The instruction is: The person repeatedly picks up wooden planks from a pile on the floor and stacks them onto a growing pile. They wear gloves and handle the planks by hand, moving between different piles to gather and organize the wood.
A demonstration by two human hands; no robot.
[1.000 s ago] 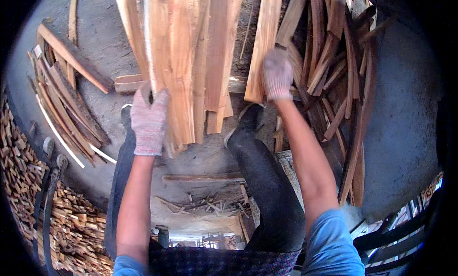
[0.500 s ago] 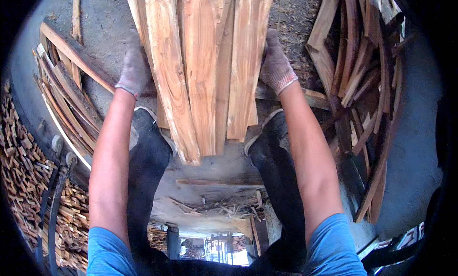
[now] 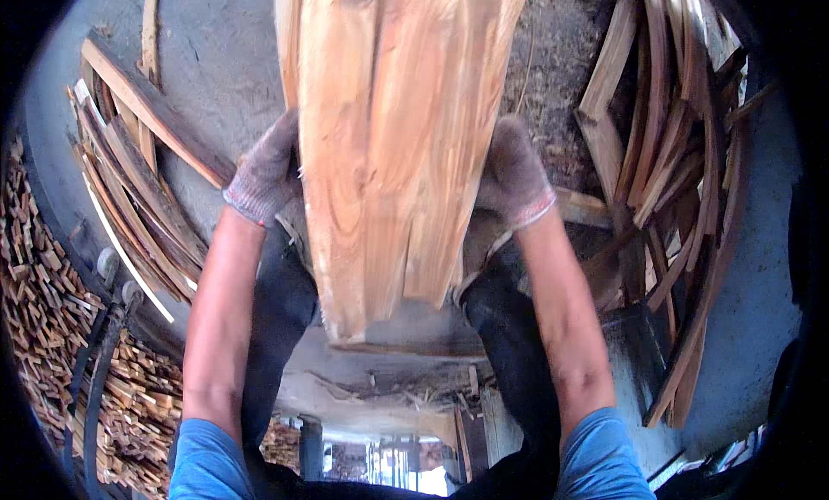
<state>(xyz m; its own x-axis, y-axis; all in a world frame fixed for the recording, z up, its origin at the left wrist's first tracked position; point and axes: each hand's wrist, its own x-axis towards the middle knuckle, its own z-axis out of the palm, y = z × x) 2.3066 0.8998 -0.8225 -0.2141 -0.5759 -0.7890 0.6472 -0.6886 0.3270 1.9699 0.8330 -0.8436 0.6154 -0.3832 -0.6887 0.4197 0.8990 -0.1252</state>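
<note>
Between my legs is a bundle of long, light-brown wooden boards [image 3: 397, 146], laid side by side and pressed close together. My left hand [image 3: 269, 172], in a greyish knit work glove, grips the bundle's left edge. Against its right edge my gloved right hand [image 3: 516, 174] is closed the same way. The fingers of both hands are partly hidden under or behind the wood. The near ends of the boards are uneven and hang over the floor between my shoes. The far ends run out of view at the top.
Curved offcut strips [image 3: 142, 185] lie in a heap at the left. Another pile of dark, bent slabs [image 3: 669, 155] stands at the right. A large stack of small wood pieces [image 3: 43, 301] fills the lower left beside a metal frame [image 3: 99, 353]. Wood scraps litter the floor behind me.
The boards have come together into a tighter bundle and look larger, raised toward me. Both hands have slid nearer along the edges and now grip the sides.
</note>
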